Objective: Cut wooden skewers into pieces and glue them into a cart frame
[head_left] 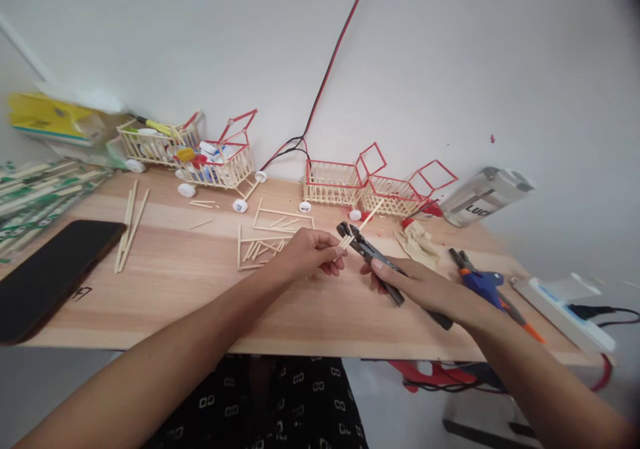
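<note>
Currently, in the head view, the left hand (316, 252) pinches wooden sticks (344, 242) at frame centre; the right hand (407, 282) grips black pliers (369, 250) beside them. At right, a container (483, 197) reads "LUC", remaining lettering unclear. At lower left, a black phone (60, 276) is cut off.

A phone (57, 279) is lying on the table's (185, 319) left side, while a yellow box (55, 119) is sitting in the back left corner. Four carts (333, 174) are standing along the wall (240, 42) (the second from the left is holding caps (207, 148)). A red-and-black cable (334, 66) is running down behind them. Rightward, a cloth (419, 244), a can (483, 197), a blue-and-orange tool (484, 289) and a power strip (555, 306) are resting
</note>
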Available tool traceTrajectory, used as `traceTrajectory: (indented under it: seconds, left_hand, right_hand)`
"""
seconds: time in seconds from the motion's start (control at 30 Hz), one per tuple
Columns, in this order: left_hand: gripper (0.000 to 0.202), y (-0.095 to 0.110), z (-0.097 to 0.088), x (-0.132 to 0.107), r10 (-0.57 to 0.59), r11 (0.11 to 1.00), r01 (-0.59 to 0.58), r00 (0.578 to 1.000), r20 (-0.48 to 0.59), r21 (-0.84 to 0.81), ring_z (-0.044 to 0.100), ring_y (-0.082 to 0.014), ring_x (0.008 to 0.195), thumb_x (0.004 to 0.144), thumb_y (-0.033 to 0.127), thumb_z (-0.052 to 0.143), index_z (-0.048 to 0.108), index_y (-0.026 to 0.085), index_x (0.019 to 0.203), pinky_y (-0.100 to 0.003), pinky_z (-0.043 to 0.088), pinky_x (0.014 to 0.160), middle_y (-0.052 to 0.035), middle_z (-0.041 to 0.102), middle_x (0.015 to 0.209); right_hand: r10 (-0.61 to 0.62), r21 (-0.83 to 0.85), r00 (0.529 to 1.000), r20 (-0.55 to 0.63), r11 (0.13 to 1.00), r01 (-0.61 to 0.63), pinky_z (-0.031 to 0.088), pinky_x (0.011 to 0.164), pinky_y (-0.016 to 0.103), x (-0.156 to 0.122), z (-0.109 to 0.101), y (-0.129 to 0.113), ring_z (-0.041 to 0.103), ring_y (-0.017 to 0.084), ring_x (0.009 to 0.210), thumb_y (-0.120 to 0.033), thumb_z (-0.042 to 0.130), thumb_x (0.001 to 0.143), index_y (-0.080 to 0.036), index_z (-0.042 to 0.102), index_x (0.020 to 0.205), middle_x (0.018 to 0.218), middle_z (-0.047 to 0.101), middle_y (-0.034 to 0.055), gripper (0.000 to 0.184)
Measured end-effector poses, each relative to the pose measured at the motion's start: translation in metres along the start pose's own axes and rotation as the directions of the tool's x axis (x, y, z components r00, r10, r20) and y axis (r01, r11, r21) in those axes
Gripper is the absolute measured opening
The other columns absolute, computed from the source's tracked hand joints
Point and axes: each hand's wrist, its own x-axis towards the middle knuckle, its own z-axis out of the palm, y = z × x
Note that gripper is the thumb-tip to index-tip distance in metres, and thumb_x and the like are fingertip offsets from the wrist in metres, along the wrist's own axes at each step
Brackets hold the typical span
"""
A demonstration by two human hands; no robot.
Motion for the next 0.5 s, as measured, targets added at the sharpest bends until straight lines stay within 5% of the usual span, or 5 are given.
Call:
traceTrajectory:
  seconds: [0.5]
  left_hand:
    - [0.016, 0.0057, 0.0002, -0.0003, -0.061, 0.997, 0.064, 0.997, -0.054, 0.039, 0.059, -0.0082, 0.047, 0.079, 0.016, 0.062, 0.064, 0.010, 0.065, -0.019, 0.049, 0.051, -0.0046, 0.065, 0.059]
  right_hand:
    - [-0.026, -0.034, 0.999, -0.019, 0.999, 0.026, 0.041, 0.048, 0.027, 0.0056, 0.0099, -0.0009, 0.054, 0.016, 0.056, -0.060, 0.047, 0.088, -0.018, 0.069, 0.083, 0.063, 0.061, 0.0038, 0.048]
